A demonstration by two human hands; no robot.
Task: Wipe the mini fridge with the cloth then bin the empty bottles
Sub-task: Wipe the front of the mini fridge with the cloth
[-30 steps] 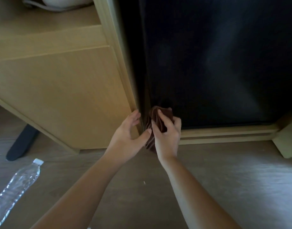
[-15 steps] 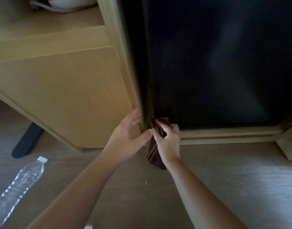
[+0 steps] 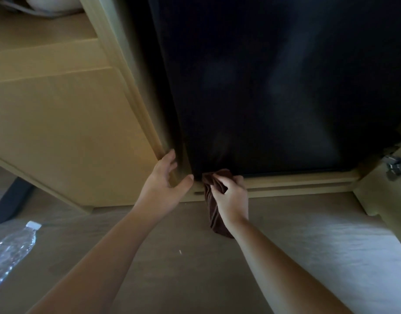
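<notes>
— Well, what is seen at the far left?
— A clear plastic bottle [image 3: 12,248] is laid on its side on the floor [image 3: 195,273], well apart from both hands.
— And at the wooden cabinet [image 3: 65,132]?
— Its upright edge is touched by the left hand [image 3: 163,184], fingers spread and lightly bent, nothing held.
— Where is the cloth found?
— The brown cloth [image 3: 212,214] is bunched in the right hand [image 3: 233,198], fingers curled round it, and pressed at the lower left corner of the black mini fridge [image 3: 274,87]; its loose end is hung toward the floor.
</notes>
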